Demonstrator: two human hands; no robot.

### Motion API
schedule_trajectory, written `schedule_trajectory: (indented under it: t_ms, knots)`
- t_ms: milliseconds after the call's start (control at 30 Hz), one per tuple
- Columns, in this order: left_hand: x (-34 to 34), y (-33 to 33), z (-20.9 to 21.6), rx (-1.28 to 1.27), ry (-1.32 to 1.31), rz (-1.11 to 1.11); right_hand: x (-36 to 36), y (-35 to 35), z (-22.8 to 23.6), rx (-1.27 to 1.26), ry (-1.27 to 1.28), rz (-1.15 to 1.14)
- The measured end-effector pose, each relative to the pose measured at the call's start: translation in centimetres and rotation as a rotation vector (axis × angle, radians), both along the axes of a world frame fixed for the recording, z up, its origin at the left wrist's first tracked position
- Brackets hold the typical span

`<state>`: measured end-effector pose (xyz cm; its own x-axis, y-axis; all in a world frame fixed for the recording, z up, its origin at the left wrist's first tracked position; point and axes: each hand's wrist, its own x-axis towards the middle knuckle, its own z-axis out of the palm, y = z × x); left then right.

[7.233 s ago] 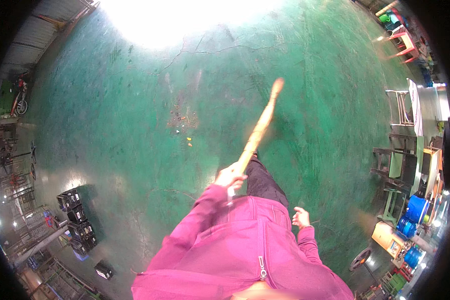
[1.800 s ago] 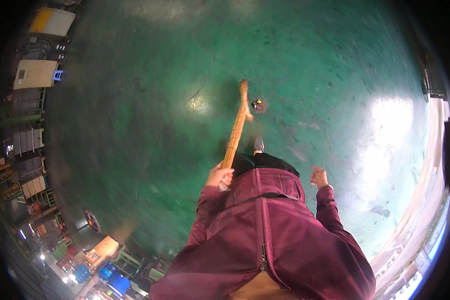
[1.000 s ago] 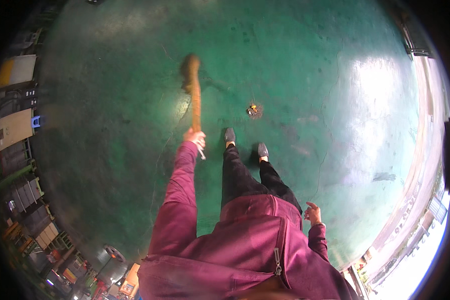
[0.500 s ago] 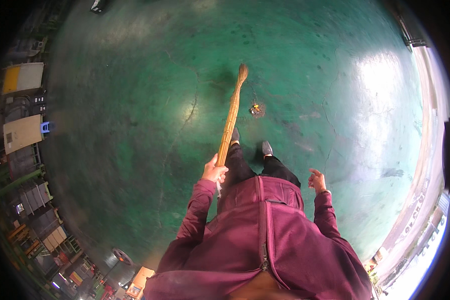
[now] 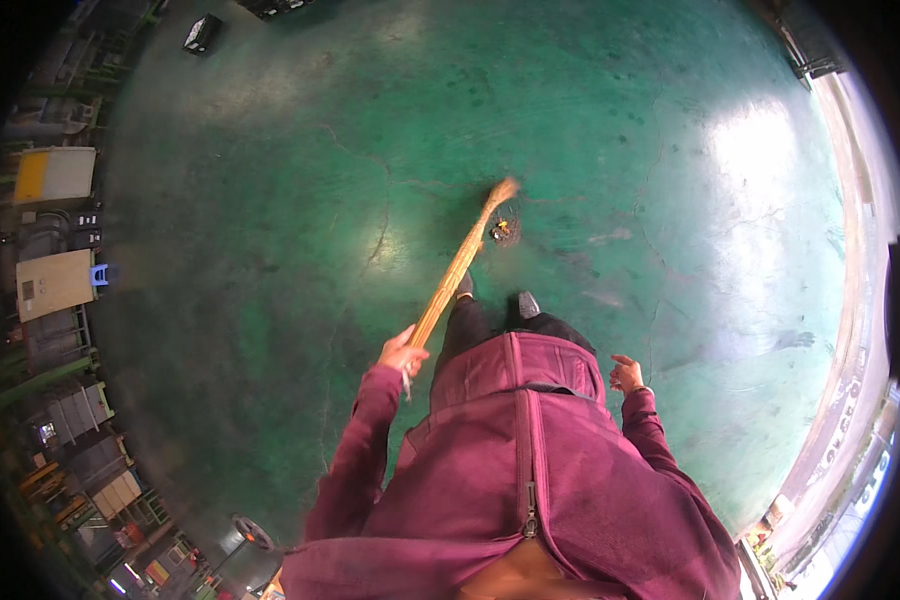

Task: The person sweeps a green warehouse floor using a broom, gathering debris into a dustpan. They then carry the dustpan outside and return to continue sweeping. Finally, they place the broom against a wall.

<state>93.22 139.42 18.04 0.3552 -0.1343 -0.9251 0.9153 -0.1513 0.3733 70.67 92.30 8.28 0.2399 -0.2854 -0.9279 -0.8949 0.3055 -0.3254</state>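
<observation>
My left hand (image 5: 402, 354) is wrapped around the end of a long straw broom (image 5: 448, 287). The broom slants away from me, up and to the right, and its bristle tip (image 5: 503, 188) is slightly blurred. Just to the right of the bristles is a small heap of sweepings (image 5: 506, 232), dark bits with a yellow piece among them, on the green floor. It lies a little ahead of my shoes. At my right side my right hand (image 5: 626, 374) hangs with loosely bent fingers, partly apart, and nothing visible in them.
Green floor (image 5: 270, 230) with cracks and glare spreads around me. Machines, a tan cabinet (image 5: 55, 286) and a blue stool (image 5: 99, 275) line the left. A black crate (image 5: 202, 34) sits far left. A pale strip (image 5: 842, 330) curves along the right edge.
The broom's bristle end has swung right and nearer to me, beside the sweepings. My left hand has shifted left with the broom. My right hand stays at my side.
</observation>
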Motion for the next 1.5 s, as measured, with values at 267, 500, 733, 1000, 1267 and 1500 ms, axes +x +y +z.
schedule_trajectory:
  t_ms: [267,500,733,1000,1267,1500]
  knots:
    - [-7.1,1.7,3.7,0.027,-0.069,0.595,2.0,-4.5,-7.0,0.100,0.131,0.060]
    - [-0.2,14.3,-3.6,0.251,-0.288,0.792,17.1,0.1,-3.3,-0.054,-0.204,0.116]
    - [15.2,29.3,-12.2,0.189,-0.119,0.969,24.2,10.5,1.0,-0.094,-0.123,0.372]
    - [18.2,19.8,-15.4,0.219,-0.127,0.498,27.1,18.2,3.5,-0.111,-0.062,0.450]
    - [19.7,11.3,-13.2,0.291,-0.087,-0.260,25.7,21.8,5.0,-0.143,-0.110,0.283]
    - [22.3,6.7,-10.7,0.034,0.022,-0.527,21.3,24.2,5.5,-0.147,-0.074,0.083]
